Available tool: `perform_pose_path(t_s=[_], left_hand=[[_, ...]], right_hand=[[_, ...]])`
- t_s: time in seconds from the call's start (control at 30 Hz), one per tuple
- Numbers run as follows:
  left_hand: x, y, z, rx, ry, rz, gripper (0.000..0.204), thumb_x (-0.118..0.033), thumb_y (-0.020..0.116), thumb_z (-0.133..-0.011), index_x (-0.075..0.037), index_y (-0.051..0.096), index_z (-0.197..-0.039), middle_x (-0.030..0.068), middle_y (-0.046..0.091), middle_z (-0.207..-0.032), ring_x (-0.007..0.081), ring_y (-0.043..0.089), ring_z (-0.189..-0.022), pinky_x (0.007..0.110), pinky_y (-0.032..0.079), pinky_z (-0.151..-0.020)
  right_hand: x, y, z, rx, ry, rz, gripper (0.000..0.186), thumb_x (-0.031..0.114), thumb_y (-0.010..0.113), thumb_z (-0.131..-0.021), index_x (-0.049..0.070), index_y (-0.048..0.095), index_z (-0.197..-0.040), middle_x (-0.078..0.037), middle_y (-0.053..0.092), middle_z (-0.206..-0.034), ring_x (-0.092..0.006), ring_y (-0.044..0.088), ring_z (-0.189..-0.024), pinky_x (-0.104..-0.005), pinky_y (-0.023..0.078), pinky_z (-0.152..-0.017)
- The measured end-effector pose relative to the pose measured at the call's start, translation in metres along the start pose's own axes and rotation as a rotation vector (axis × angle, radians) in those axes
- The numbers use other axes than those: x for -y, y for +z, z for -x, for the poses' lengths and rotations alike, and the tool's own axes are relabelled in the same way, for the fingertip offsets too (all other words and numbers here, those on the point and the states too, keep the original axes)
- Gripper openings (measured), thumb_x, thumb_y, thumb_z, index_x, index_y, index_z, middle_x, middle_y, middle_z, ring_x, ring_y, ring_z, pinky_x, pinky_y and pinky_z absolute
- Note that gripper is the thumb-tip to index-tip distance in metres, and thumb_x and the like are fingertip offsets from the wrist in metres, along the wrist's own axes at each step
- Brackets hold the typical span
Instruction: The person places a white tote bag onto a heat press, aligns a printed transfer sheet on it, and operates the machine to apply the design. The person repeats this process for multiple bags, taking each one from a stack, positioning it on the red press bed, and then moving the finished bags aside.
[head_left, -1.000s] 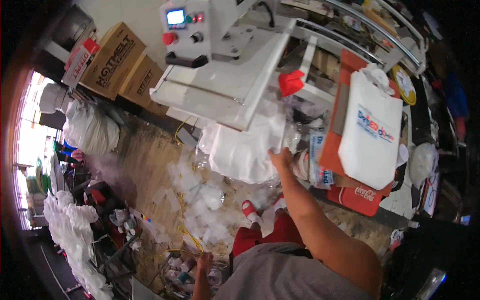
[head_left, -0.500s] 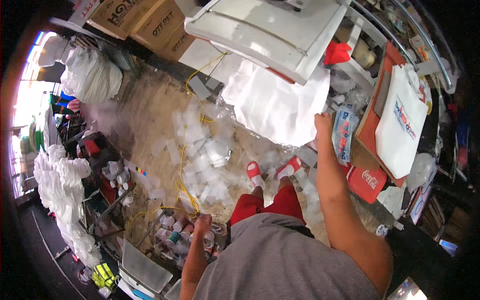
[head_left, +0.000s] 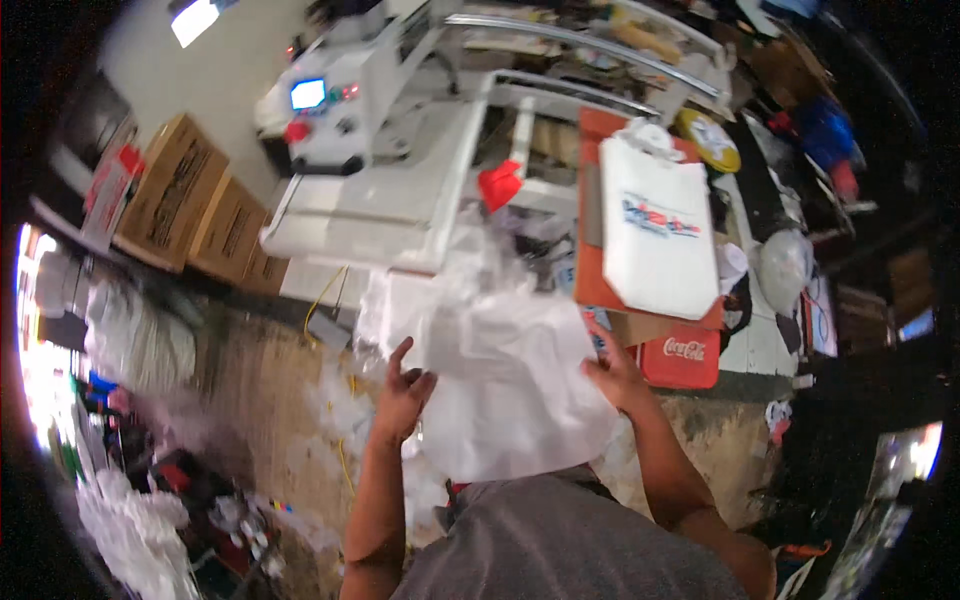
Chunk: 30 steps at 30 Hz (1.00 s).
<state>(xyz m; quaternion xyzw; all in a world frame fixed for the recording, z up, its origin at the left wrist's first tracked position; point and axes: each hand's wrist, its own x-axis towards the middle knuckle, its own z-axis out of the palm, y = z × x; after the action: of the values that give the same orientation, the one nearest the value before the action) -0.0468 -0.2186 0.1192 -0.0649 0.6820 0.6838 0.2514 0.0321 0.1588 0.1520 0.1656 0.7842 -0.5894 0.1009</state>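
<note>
Left hand [head_left: 402,397] and right hand [head_left: 622,378], fingers parted, flank the white sheet [head_left: 515,395]; from here I cannot tell whether either grips it. It spans just before the grey shirt [head_left: 570,540]

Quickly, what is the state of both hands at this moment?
Left hand: open, fingers spread; contact with the white sheet cannot be told.
Right hand: appears closed on the sheet's right edge.

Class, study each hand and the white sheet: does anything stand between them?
Nothing visible does. The left hand is at the left edge of the white sheet, the right hand at its right edge; blur makes actual contact hard to confirm.
</note>
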Motion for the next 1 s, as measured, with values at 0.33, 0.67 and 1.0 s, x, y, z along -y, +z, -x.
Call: perform_pose_path(t_s=[0.33, 0.67, 1.0], left_hand=[[-0.383, 0.196, -0.038, -0.597, 1.482, -0.492, 0.035, -0.005, 0.048, -0.099, 0.000, 0.055, -0.133, 0.0106, 0.065, -0.117, 0.0110, 0.061, -0.097, 0.026, 0.051, -0.082], [-0.304, 0.397, -0.229, -0.386, 1.256, -0.803, 0.030, -0.003, 0.049, -0.093, -0.001, 0.061, -0.120, 0.0228, 0.063, -0.107, 0.0373, 0.060, -0.103, 0.047, 0.049, -0.088], [-0.076, 0.395, -0.272, -0.161, 0.505, -1.149, 0.047, -0.020, 0.052, -0.093, -0.016, 0.053, -0.140, 0.0216, 0.068, -0.108, 0.0411, 0.067, -0.097, 0.051, 0.054, -0.085]], right_hand=[[0.236, -0.219, -0.008, -0.705, -0.896, 0.024, 0.030, 0.011, 0.059, -0.098, 0.006, 0.061, -0.128, -0.005, 0.065, -0.110, -0.0127, 0.060, -0.091, -0.0281, 0.050, -0.081], [0.119, -0.374, -0.092, -1.122, -0.922, 0.402, 0.033, 0.003, 0.051, -0.094, 0.004, 0.065, -0.125, -0.020, 0.067, -0.112, -0.0376, 0.064, -0.107, -0.0428, 0.050, -0.093], [-0.112, -0.306, -0.156, -0.677, -0.286, 0.622, 0.037, 0.007, 0.060, -0.086, 0.006, 0.065, -0.122, -0.021, 0.065, -0.097, -0.0413, 0.063, -0.091, -0.0490, 0.051, -0.082]])
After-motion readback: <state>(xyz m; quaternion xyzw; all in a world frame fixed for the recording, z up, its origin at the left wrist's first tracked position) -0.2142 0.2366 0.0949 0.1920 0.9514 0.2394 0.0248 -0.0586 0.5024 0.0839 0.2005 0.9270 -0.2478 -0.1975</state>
